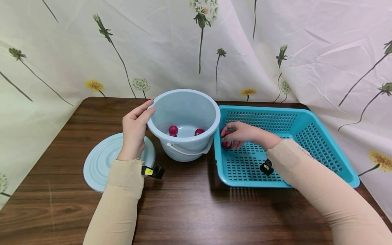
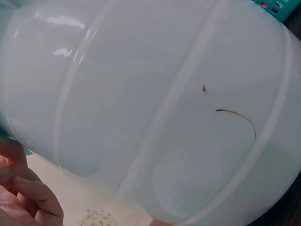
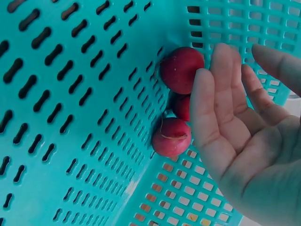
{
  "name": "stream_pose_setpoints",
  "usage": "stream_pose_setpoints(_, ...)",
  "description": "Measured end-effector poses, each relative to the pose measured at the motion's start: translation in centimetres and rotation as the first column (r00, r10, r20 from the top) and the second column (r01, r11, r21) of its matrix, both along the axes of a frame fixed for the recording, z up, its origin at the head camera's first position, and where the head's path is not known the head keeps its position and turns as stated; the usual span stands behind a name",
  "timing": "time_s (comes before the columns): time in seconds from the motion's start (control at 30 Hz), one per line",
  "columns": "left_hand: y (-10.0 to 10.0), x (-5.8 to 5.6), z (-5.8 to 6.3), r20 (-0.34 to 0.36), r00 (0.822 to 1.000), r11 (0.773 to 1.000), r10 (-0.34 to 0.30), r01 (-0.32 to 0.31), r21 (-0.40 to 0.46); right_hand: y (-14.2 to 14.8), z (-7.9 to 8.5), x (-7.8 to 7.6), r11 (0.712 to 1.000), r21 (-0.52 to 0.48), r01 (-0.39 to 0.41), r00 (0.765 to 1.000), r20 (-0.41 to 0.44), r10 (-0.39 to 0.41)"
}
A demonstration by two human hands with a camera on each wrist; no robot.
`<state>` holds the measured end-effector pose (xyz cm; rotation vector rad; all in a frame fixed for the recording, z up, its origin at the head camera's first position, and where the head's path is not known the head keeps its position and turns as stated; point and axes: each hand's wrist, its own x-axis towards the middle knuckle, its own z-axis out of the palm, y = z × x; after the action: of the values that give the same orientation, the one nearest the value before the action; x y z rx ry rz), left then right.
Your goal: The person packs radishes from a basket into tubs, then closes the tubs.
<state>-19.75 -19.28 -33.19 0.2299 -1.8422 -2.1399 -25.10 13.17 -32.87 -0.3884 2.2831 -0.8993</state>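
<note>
My left hand (image 1: 134, 127) grips the rim of a light blue bucket (image 1: 185, 148) at its left side, thumb and fingers at the edge. The bucket stands upright, and a few red radishes (image 1: 173, 130) lie on its bottom. In the left wrist view the bucket wall (image 2: 141, 94) fills most of the picture. Inside a turquoise basket (image 1: 315, 119), my right hand (image 1: 240, 133) reaches down at the left end with extended fingers. Three radishes (image 3: 182, 70) lie against the basket wall in the right wrist view, right beside the fingertips; nothing is clasped in the palm.
A round light blue lid (image 1: 98, 163) lies flat on the dark wooden table (image 1: 183, 211), partly under the left forearm. The bucket's white handle (image 1: 183, 151) hangs down in front. Behind the table hangs a white cloth (image 1: 171, 44) with a dandelion print.
</note>
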Motion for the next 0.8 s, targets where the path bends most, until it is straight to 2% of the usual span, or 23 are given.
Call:
stream_pose_setpoints(0.3, -0.1, 0.0, 0.0, 0.004, 1.000, 1.000, -0.007, 0.006, 0.004, 0.7, -0.5, -0.5, 1.000, -0.007, 0.013, 1.000, 0.000, -0.013)
stream_pose_setpoints(0.8, 0.0, 0.0, 0.0, 0.001, 1.000, 1.000, -0.007, 0.007, -0.003, 0.5, -1.2, -0.4, 0.995, 0.095, 0.033, 0.998, 0.052, -0.038)
